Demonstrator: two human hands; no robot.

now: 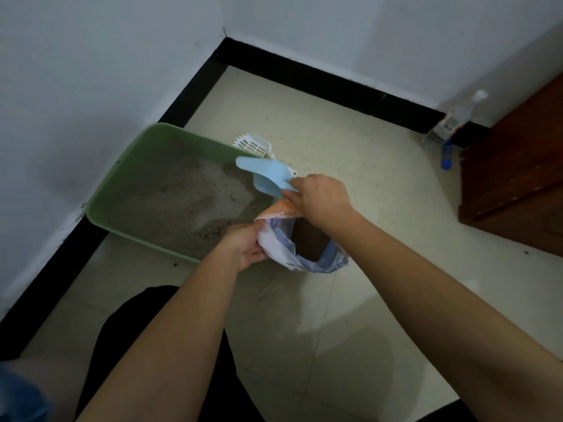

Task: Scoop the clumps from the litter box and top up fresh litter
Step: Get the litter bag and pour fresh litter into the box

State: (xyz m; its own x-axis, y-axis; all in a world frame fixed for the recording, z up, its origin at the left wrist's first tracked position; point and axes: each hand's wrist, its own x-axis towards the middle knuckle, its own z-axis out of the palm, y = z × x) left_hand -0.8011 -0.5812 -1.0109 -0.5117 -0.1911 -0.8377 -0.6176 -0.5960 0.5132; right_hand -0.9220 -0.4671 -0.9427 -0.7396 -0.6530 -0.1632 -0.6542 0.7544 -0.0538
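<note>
A green litter box (128, 178) with grey litter (182, 196) sits on the floor by the left wall. My right hand (323, 199) grips a light blue scoop (268, 178), tilted over the box's right corner. My left hand (246, 248) pinches the rim of an open litter bag (307, 257), white and blue with an orange patch, standing right of the box. A white slotted scoop (253, 144) lies on the floor behind the box.
White walls with a black skirting (304, 74) close the corner behind and left. A dark wooden cabinet (515, 178) stands at the right, with a clear bottle (454, 120) and a small blue bottle (446, 155) beside it. My dark-clothed knee (146, 330) is below.
</note>
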